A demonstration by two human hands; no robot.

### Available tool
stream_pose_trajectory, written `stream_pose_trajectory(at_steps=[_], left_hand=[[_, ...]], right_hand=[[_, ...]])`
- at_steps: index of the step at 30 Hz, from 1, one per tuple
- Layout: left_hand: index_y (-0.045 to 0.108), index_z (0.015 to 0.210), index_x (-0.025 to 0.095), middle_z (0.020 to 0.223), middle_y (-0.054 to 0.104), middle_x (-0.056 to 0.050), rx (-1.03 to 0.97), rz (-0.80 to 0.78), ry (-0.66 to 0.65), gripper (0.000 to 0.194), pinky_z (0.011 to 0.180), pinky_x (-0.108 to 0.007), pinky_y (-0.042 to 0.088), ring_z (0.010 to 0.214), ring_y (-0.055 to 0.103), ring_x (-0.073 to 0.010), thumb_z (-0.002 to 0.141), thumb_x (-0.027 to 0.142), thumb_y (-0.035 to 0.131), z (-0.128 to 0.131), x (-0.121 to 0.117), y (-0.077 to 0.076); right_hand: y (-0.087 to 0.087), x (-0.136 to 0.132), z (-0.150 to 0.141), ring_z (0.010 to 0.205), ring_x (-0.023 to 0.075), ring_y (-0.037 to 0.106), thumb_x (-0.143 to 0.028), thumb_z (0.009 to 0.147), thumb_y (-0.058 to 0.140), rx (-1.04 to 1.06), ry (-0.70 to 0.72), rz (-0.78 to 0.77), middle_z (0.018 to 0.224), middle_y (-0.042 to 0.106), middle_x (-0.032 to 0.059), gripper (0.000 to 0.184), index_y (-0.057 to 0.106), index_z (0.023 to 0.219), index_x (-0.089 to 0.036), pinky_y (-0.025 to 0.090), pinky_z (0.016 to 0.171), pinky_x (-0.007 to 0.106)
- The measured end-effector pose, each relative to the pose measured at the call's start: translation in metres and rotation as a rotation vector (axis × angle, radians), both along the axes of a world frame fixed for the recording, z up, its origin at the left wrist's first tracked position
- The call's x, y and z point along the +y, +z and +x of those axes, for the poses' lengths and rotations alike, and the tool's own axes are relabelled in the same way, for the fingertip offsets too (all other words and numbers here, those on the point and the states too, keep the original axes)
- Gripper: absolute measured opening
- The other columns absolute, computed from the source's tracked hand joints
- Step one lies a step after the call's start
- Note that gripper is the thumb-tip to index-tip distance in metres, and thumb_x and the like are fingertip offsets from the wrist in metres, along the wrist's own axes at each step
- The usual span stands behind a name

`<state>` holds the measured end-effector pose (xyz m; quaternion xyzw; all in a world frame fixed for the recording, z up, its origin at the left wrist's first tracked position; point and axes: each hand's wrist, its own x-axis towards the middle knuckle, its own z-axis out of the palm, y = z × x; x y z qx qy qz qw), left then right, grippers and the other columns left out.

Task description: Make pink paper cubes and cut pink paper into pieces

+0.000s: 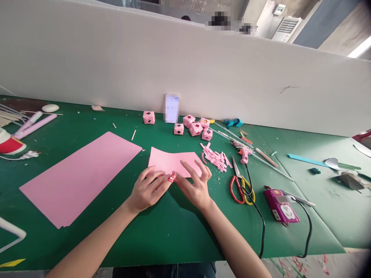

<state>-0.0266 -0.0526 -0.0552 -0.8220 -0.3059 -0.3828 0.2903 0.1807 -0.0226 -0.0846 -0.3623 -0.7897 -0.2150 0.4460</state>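
Observation:
My left hand (148,189) is closed, its fingertips pinching a small red-and-white piece (172,177) whose kind I cannot make out. From the other side, the thumb and forefinger of my right hand (193,185) meet at the same piece, while its other fingers are raised and bent. Under and just behind both hands lies a pink sheet of paper (171,158), its far edge curving up slightly. To the right of the sheet is a pile of cut pink paper strips (216,157). Pink folded paper boxes (196,129) with dark diamond-shaped openings stand behind it.
A large pink sheet (84,177) lies to the left. Scissors (238,181), a pink glue gun (245,154) with a black cord, and a magenta pouch (281,205) are on the right. A phone (171,109) leans against the white partition (179,65) at the back.

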Motion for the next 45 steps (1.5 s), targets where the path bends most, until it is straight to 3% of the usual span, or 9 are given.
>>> stream_pose_trajectory(at_steps=[3, 7, 18, 29, 36, 42, 45], left_hand=[[0.07, 0.113, 0.012, 0.096, 0.083, -0.007, 0.008, -0.005, -0.015, 0.017, 0.102, -0.044, 0.053, 0.089, 0.078, -0.022, 0.098, 0.008, 0.064, 0.002, 0.0, -0.002], [0.069, 0.11, 0.012, 0.096, 0.083, -0.007, 0.008, 0.009, -0.028, 0.013, 0.102, -0.043, 0.054, 0.09, 0.079, -0.0205, 0.101, 0.009, 0.06, 0.003, -0.001, -0.004], [0.061, 0.098, 0.019, 0.093, 0.082, -0.004, 0.041, 0.042, 0.004, 0.011, 0.1, -0.041, 0.055, 0.091, 0.079, -0.0197, 0.098, 0.009, 0.061, -0.003, 0.008, -0.001], [0.058, 0.098, 0.019, 0.088, 0.081, -0.003, 0.028, 0.098, 0.068, 0.019, 0.098, -0.04, 0.053, 0.085, 0.079, -0.0187, 0.094, 0.004, 0.068, -0.017, 0.014, 0.007], [0.06, 0.101, 0.023, 0.093, 0.081, 0.0, -0.022, 0.058, 0.086, 0.026, 0.104, -0.038, 0.05, 0.091, 0.079, -0.0175, 0.09, 0.003, 0.072, -0.025, 0.016, -0.001], [0.059, 0.101, 0.023, 0.091, 0.08, -0.001, -0.09, 0.095, 0.193, 0.029, 0.099, -0.037, 0.053, 0.087, 0.078, -0.0173, 0.088, 0.001, 0.073, -0.048, 0.022, -0.005], [0.059, 0.102, 0.022, 0.091, 0.08, -0.001, -0.073, 0.082, 0.2, 0.028, 0.099, -0.038, 0.052, 0.087, 0.078, -0.0174, 0.089, 0.001, 0.073, -0.047, 0.023, -0.006]], right_hand=[[-0.001, -0.004, -0.002, 0.15, 0.0271, 0.04, -0.033, 0.087, 0.084, 0.014, 0.043, 0.004, 0.129, 0.077, -0.0044, 0.008, 0.076, 0.087, -0.036, 0.033, 0.117, 0.044], [-0.003, -0.006, -0.003, 0.146, 0.0268, 0.043, -0.029, 0.088, 0.082, 0.017, 0.065, 0.001, 0.127, 0.078, -0.0046, 0.013, 0.072, 0.08, -0.031, 0.034, 0.114, 0.044], [0.006, 0.009, 0.011, 0.146, 0.0254, 0.044, -0.028, 0.09, 0.081, -0.04, 0.06, 0.048, 0.124, 0.079, -0.0069, 0.012, 0.072, 0.083, -0.031, 0.034, 0.114, 0.043], [0.013, 0.023, 0.039, 0.147, 0.0291, 0.041, -0.029, 0.091, 0.081, -0.04, -0.048, 0.031, 0.122, 0.079, -0.003, 0.01, 0.072, 0.087, -0.03, 0.031, 0.114, 0.046], [0.01, 0.031, 0.055, 0.143, 0.0304, 0.044, -0.026, 0.091, 0.078, -0.03, -0.115, 0.005, 0.123, 0.078, -0.0007, 0.008, 0.072, 0.087, -0.029, 0.032, 0.113, 0.048], [0.007, 0.046, 0.077, 0.132, 0.0337, 0.054, -0.023, 0.097, 0.07, 0.133, -0.313, 0.019, 0.11, 0.08, 0.0037, 0.017, 0.068, 0.081, -0.025, 0.037, 0.106, 0.051], [0.008, 0.042, 0.074, 0.134, 0.0348, 0.053, -0.029, 0.098, 0.07, 0.187, -0.28, -0.044, 0.116, 0.078, 0.0056, 0.011, 0.071, 0.088, -0.025, 0.039, 0.106, 0.054]])
